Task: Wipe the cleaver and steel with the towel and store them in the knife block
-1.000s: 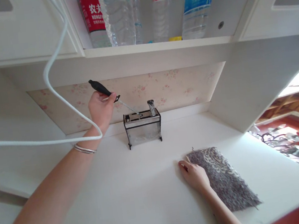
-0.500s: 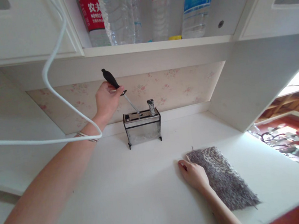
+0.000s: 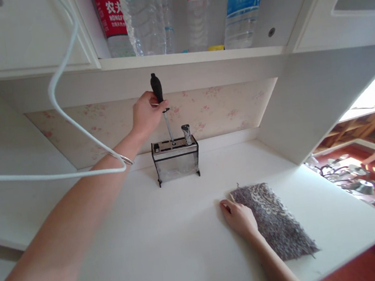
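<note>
My left hand [image 3: 147, 113] is closed on the black handle of a sharpening steel [image 3: 157, 88]. The steel stands nearly upright, its thin metal rod reaching down into a slot in the top of a knife block [image 3: 177, 165]. That block has a metal top, black edges and see-through sides, and another handle [image 3: 186, 134] with worn grey patches sticks out at its right. My right hand [image 3: 240, 219] rests on the counter with fingers curled, against the left edge of a grey-brown woven mat [image 3: 278, 225]. Nothing shows in its fingers.
A white cable [image 3: 69, 123] hangs in front of my left forearm. Above the knife block, several plastic bottles [image 3: 143, 20] stand on a cabinet shelf [image 3: 191, 57]. A flowered wall panel [image 3: 231, 103] backs the white counter [image 3: 174, 251], and a side panel [image 3: 306, 107] bounds it at right.
My left hand has moved right and tipped the sharpening steel from a leftward lean to nearly upright, with its tip still at the block's slot. My right hand stays by the mat.
</note>
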`<state>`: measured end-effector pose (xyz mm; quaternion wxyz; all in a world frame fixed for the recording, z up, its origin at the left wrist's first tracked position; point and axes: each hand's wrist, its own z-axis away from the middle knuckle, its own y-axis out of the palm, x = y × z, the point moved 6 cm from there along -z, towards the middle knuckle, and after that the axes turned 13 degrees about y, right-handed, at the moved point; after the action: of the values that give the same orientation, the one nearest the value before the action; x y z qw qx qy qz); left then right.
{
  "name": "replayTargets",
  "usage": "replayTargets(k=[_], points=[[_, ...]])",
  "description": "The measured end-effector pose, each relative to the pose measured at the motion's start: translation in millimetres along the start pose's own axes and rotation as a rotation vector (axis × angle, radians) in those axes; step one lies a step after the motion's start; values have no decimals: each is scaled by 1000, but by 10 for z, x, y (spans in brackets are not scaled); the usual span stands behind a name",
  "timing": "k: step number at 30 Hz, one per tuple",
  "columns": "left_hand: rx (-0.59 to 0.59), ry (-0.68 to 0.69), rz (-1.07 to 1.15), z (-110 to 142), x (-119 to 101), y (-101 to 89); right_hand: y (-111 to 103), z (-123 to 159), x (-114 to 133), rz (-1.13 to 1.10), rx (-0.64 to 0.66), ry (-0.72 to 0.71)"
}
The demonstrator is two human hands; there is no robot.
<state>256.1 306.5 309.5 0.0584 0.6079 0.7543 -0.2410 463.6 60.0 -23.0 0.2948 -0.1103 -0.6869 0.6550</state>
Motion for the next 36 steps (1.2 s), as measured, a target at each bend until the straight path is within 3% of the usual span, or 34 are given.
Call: replayTargets(k=[16, 36], points=[[21, -11, 2, -7, -50, 65, 3, 6, -5, 1, -14, -13], [38, -56, -52, 137, 175, 196, -4, 11, -4, -2, -31, -22]])
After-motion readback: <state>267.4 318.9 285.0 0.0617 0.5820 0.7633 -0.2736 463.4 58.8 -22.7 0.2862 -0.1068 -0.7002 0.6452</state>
